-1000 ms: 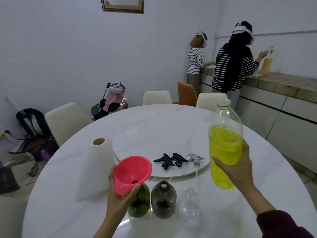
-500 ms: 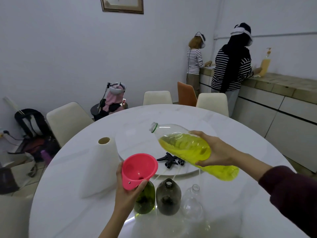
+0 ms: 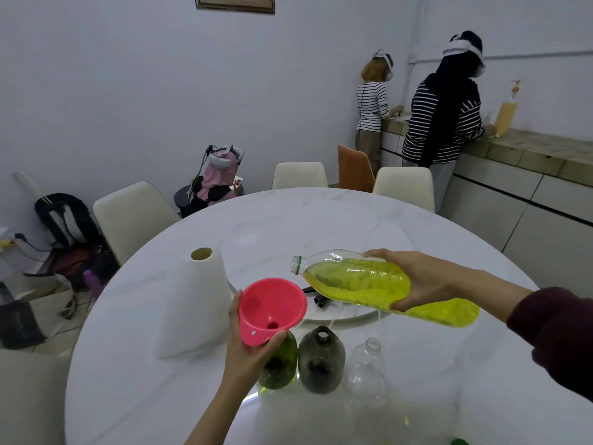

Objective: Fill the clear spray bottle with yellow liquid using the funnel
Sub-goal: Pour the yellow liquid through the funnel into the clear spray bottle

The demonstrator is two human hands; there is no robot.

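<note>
My left hand (image 3: 248, 351) grips a pink funnel (image 3: 271, 308) whose spout sits over the green bottle (image 3: 280, 364). My right hand (image 3: 420, 277) holds an uncapped plastic bottle of yellow liquid (image 3: 369, 285) almost on its side, mouth pointing left just above the funnel's rim. No liquid is seen leaving it. To the right of the green bottle stand a dark brown bottle (image 3: 322, 359) and then the clear spray bottle (image 3: 367, 370), open-necked and empty.
A paper towel roll (image 3: 195, 300) stands left of the funnel. Black spray heads (image 3: 316, 297) lie on the turntable (image 3: 321, 248) behind the bottles. Chairs ring the round white table (image 3: 144, 396). Two people stand at a counter (image 3: 529, 149) at the far right.
My right hand has swung the yellow bottle from upright down to nearly horizontal and leftward, bringing its mouth over the funnel. The funnel stays on the green bottle.
</note>
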